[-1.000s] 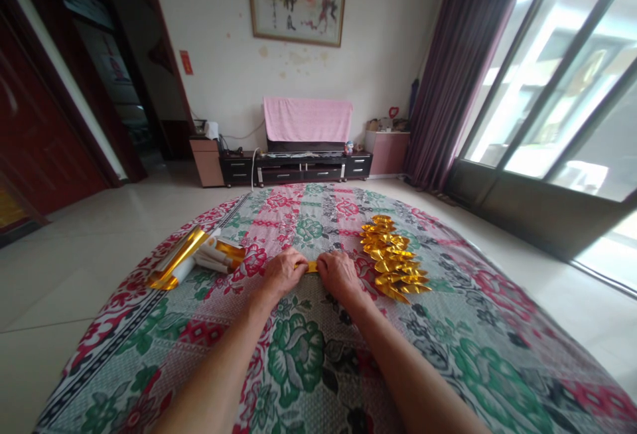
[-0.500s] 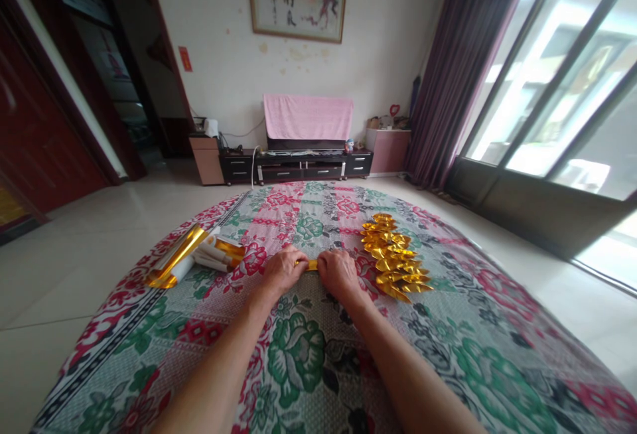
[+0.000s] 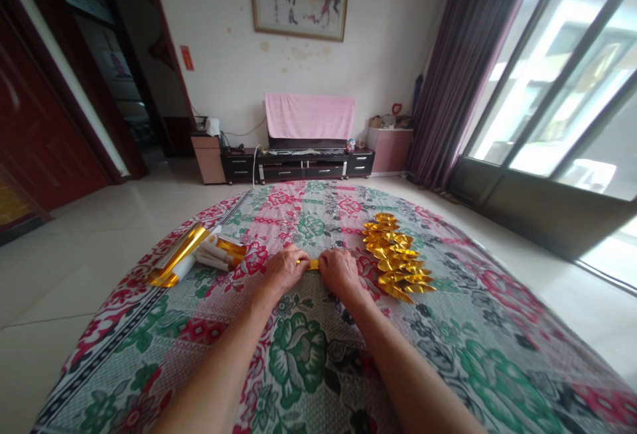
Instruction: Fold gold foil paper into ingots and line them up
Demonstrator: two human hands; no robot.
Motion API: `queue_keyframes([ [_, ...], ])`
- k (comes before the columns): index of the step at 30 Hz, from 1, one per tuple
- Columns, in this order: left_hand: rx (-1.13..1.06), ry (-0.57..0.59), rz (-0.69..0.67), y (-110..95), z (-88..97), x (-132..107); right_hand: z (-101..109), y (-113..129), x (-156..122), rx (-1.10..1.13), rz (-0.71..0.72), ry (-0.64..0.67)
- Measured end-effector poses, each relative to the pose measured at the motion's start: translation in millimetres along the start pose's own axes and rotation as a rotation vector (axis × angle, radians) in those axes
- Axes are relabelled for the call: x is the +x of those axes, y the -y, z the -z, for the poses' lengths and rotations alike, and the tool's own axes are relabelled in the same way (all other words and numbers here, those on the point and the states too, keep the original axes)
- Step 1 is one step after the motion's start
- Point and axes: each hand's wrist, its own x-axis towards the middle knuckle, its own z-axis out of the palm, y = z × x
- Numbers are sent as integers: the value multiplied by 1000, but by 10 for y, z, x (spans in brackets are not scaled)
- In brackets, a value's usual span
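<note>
Between my two hands runs a narrow folded strip of gold foil paper (image 3: 314, 264), low over the patterned cloth. My left hand (image 3: 287, 269) is closed on its left end, thumb and fingers pinched together. Closed on the right end is my right hand (image 3: 341, 273), knuckles up. Most of the strip is covered by the fingers; only a short middle piece shows. Right of my right hand lies a cluster of folded gold foil pieces (image 3: 398, 255) with pointed ends. Curled sheets of gold foil paper (image 3: 182, 255), some with white backs showing, rest to the left.
A floral cloth (image 3: 298, 354) covers the round table under my hands. Beyond it stands a low black TV cabinet (image 3: 303, 167) with a pink cloth (image 3: 309, 115) over the screen. Glazed doors (image 3: 557, 89) and a purple curtain (image 3: 448, 75) are on the right.
The view has shifted very slightly. Both hands keep their hold on the gold strip, with no clear movement.
</note>
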Motion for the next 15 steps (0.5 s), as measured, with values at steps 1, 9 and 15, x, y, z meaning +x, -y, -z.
queue_keyframes([
  [1, 2, 0, 2, 1, -2, 1, 3, 3, 1, 2, -1, 6],
  [9, 21, 4, 10, 0, -7, 3, -14, 0, 8, 1, -20, 5],
  [15, 12, -10, -4, 1, -16, 9, -40, 7, 0, -7, -19, -7],
])
